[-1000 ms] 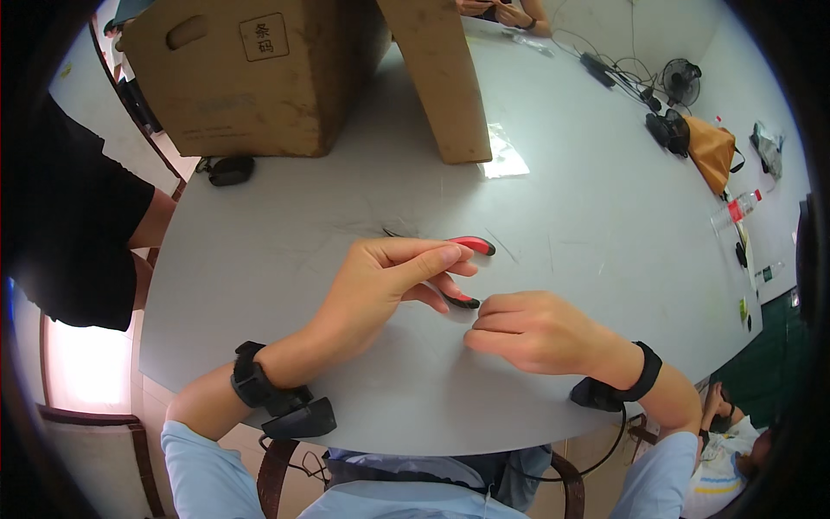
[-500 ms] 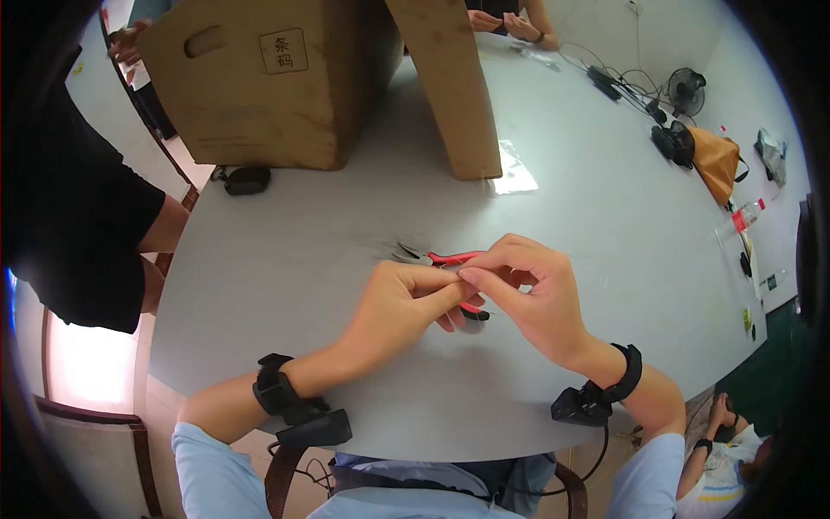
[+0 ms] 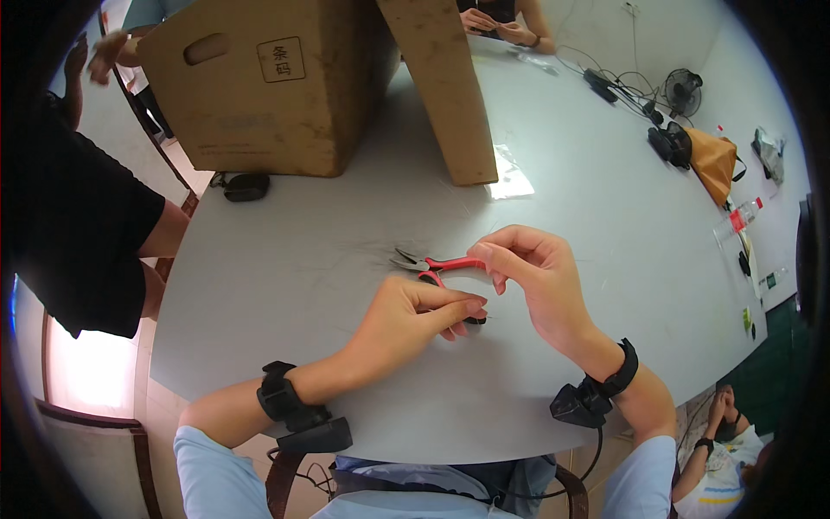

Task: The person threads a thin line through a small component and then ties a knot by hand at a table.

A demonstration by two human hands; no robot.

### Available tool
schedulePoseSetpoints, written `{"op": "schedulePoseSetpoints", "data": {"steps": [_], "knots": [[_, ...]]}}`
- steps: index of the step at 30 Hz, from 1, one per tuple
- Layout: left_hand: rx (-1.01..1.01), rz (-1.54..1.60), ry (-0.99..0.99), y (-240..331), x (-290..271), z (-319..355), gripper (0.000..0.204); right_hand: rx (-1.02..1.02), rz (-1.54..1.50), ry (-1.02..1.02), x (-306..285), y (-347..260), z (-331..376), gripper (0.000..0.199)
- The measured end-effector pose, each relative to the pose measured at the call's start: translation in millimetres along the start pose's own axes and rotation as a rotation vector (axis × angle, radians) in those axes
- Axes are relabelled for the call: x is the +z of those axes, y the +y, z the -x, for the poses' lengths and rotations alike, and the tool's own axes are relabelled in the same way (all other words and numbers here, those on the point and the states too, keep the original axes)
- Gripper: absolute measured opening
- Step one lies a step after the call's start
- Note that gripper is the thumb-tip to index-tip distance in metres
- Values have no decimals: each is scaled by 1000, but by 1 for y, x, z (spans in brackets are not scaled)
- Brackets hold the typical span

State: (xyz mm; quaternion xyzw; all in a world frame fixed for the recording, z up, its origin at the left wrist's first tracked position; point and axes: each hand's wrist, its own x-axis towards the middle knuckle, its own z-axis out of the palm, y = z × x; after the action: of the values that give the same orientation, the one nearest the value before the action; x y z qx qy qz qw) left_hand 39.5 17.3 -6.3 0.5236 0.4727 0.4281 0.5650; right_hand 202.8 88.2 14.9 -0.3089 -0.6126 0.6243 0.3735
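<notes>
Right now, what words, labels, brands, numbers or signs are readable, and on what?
Brown cardboard box: square-framed two-character mark, legible but not copied here; fainter print below, unreadable.
Clear plastic bottle with red label: too small to read.
Red-handled metal pliers: no text visible.

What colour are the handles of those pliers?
The plier handles are red and black, shown in the head view.

On my feed I can't tell whether the left hand [image 3: 405, 318] pinches anything; its fingers hide part of the pliers [image 3: 455, 263]. Beyond it, the top edge crops the cardboard box [image 3: 251, 104].
</notes>
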Motion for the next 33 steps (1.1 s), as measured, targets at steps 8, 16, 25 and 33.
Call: {"op": "schedulePoseSetpoints", "data": {"steps": [8,16,25,33], "knots": [[125,-48,92,10,2,7,25,17,184,-105,-6,-11,9,12],[63,175,20,18,-2,10,24,100,227,-312,-9,-17,21,11],[-67,329,-125,17,-4,10,24,122,261,-531,-15,-13,22,10],[-20,306,-68,13,-6,10,23,91,275,-572,-14,-6,20,10]]}}
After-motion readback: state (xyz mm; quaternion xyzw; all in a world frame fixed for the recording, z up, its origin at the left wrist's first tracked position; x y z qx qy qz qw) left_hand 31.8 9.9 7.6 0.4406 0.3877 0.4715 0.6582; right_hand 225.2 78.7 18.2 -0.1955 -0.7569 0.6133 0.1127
